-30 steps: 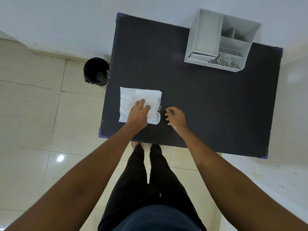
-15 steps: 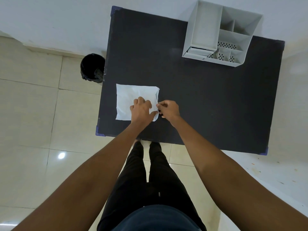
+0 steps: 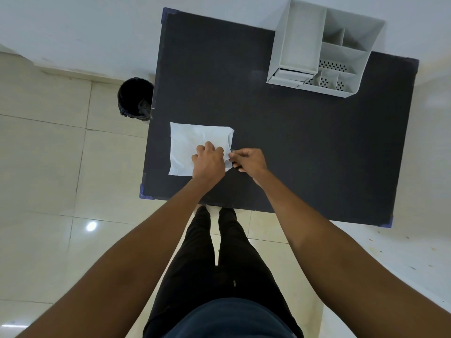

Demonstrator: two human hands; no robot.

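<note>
A white flat pouch [image 3: 192, 142] lies on the near left part of the black table [image 3: 292, 142]. My left hand [image 3: 208, 162] lies on the pouch's near right portion with its fingers curled down onto it. My right hand [image 3: 249, 161] sits just to the right and pinches the pouch's right edge between thumb and fingers. The near right corner of the pouch is hidden under both hands.
A white compartment organizer [image 3: 322, 50] stands at the table's far right, against the white wall. A black bin [image 3: 135, 100] sits on the tiled floor left of the table. My legs in dark trousers stand at the table's near edge.
My right hand moved left from the bare table to the pouch's right edge and took hold of it. My left hand stayed on the pouch.
</note>
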